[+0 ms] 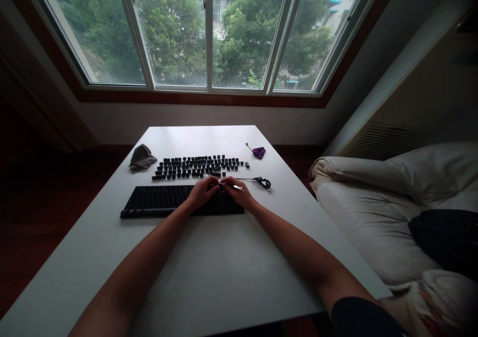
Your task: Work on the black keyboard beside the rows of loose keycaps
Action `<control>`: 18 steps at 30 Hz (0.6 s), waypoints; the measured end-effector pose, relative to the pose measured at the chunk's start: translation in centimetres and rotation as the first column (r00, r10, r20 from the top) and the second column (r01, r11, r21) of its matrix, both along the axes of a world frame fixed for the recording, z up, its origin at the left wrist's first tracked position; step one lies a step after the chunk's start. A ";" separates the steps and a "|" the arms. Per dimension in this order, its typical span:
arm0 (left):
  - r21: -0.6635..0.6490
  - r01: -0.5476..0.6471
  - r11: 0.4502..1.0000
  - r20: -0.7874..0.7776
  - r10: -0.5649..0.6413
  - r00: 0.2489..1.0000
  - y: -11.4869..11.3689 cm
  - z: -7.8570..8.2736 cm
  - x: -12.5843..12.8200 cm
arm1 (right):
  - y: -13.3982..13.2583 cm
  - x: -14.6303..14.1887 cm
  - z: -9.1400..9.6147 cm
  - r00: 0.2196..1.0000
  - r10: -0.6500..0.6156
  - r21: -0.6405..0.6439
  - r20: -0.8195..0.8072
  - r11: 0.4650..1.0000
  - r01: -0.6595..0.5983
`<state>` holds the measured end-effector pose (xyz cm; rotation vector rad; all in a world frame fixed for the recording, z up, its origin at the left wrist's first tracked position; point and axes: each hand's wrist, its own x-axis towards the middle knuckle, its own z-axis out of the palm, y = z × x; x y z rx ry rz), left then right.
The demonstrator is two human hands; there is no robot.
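Over the black keyboard [157,200] I see the right hand [236,188] pinching a slim silvery tool [232,185] (possibly a puller); the left hand [201,190] curls at its tip, grip unclear

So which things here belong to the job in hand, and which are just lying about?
In use: left hand and right hand, fingertips meeting on a slim tool; keyboard base under them; loose keycaps in rows behind it.
Lying about: grey cloth; purple item; black looped cord; bedding to the right.
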<state>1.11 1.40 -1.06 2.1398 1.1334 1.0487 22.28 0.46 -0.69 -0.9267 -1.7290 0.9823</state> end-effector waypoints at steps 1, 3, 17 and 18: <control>0.000 -0.001 1.000 -0.003 0.001 1.000 0.0 0.0 0.0 | 0.0 0.0 0.0 1.000 0.003 0.004 0.004 1.000 -0.003; 0.001 -0.001 1.000 -0.009 0.001 1.000 0.0 0.0 0.0 | 0.1 0.1 0.0 1.000 0.006 0.019 0.018 1.000 -0.006; -0.008 0.006 1.000 -0.020 -0.006 1.000 -0.2 0.3 0.1 | 0.2 0.3 -0.2 0.995 -0.008 0.097 0.102 0.995 -0.002; -0.008 0.008 1.000 -0.022 -0.008 1.000 -0.2 0.3 0.1 | 0.3 0.3 -0.2 0.994 -0.009 0.103 0.108 0.995 -0.003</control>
